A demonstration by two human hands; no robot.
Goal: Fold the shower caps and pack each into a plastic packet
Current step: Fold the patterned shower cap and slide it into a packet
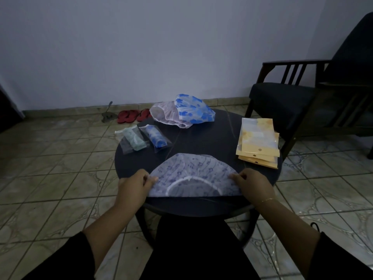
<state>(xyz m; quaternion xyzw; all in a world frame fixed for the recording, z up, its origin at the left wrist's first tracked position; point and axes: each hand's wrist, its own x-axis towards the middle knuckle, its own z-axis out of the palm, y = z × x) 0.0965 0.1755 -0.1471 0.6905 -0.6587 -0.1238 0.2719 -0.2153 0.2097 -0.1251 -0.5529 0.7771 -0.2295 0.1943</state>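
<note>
Both hands, left (134,185) & right (253,183), pinch the two side corners of the half-folded lilac shower cap (193,176), which lies flat at the near edge of the round tabletop (207,138), each grip closed on thin film w/ fingers curled. Cap looks very light, soft and slippery, so it will prob. spring open; best to hold it at the corners near the elastic rim and press each fold flat. Empty packets (258,142) wait at right, near.

Setting: a room in a home, dimly lit. Evidence: patterned tiled floor (60,158) with a tiled skirting below a plain pale wall (141,47); dark wooden armchair (312,93) with cushioned seat at right; red sandals (133,116) on the floor by the wall; small round dark counter (201,138) serving as work surface.
</note>
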